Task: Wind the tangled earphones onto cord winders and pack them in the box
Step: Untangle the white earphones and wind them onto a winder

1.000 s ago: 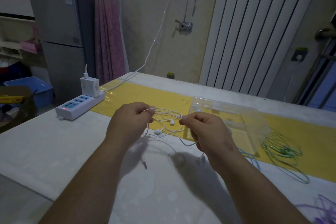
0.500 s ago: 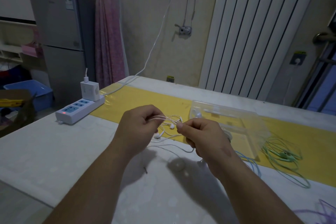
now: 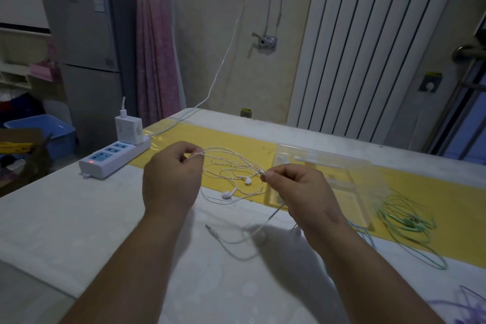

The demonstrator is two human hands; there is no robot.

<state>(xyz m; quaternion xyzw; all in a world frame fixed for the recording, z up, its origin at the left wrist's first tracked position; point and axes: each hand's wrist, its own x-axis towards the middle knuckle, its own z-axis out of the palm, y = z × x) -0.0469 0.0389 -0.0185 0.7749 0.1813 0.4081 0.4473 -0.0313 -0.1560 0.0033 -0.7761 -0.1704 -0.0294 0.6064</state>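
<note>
Tangled white earphones (image 3: 236,179) hang in loops between my two hands above the table. My left hand (image 3: 171,179) pinches several strands at its fingertips. My right hand (image 3: 299,189) pinches the cord near the tangle's right end. Two white earbuds dangle below the loops, and the plug end lies on the table under my right wrist. A clear plastic box (image 3: 328,179) lies just behind my right hand. Green earphones (image 3: 405,223) lie loose to the right of the box, and a light blue cord (image 3: 364,234) shows beside my right forearm.
A white power strip (image 3: 113,158) with a charger plugged in sits at the table's left edge on the white table (image 3: 65,218). A yellow strip (image 3: 210,139) runs across the table. Purple cords (image 3: 468,305) lie at the lower right corner.
My hands have drawn apart, spreading the white cord loops wider between them. The earbuds hang lower and the view has tilted slightly.
</note>
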